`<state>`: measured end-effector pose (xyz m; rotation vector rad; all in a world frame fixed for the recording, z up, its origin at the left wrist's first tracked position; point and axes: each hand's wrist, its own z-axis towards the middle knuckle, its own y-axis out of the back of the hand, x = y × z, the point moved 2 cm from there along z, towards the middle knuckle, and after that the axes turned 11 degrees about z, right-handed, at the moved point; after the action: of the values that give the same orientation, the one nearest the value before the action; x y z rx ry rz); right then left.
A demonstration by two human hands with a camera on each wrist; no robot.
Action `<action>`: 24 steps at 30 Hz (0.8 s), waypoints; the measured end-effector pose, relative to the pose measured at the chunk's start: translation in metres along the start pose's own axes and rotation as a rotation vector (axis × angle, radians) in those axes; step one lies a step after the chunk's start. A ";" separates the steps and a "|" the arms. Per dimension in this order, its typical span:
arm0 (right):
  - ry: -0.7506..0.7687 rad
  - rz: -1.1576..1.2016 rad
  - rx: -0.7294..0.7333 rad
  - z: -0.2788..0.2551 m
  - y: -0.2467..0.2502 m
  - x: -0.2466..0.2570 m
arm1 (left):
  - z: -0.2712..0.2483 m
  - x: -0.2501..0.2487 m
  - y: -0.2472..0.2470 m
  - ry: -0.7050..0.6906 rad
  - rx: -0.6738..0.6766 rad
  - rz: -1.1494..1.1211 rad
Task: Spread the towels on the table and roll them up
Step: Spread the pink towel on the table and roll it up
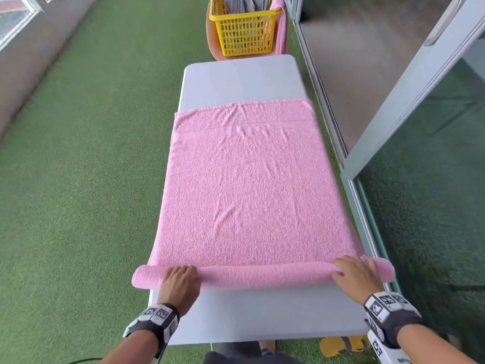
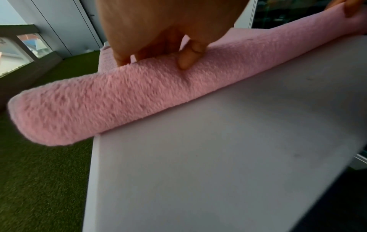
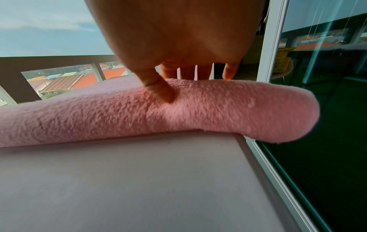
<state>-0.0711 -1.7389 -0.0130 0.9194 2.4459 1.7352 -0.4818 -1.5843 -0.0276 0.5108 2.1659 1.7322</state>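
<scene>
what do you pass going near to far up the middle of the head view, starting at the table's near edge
bare table → rolled part of the pink towel, left hand and right hand on it → flat stretch of the towel → bare far table → yellow basket

right hand (image 3: 178, 39) on pink towel roll (image 3: 139, 114); thumb pressing | roll end overhangs table (image 3: 119, 180) edge
</scene>
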 end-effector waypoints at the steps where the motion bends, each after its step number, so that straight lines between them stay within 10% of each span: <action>1: 0.015 0.014 -0.051 0.005 0.004 0.000 | 0.006 0.000 0.000 0.008 -0.003 0.000; 10: -0.010 -0.037 0.043 -0.012 -0.017 -0.015 | -0.008 0.000 -0.014 -0.070 0.172 0.099; 16: 0.047 0.007 -0.112 0.007 0.002 -0.013 | 0.012 -0.003 -0.002 -0.022 -0.035 0.030; 24: -0.023 -0.037 0.086 -0.009 -0.010 -0.014 | 0.000 -0.012 -0.012 -0.059 0.171 0.111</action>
<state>-0.0672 -1.7548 -0.0226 0.8898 2.5237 1.6106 -0.4718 -1.5919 -0.0392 0.7294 2.2947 1.5721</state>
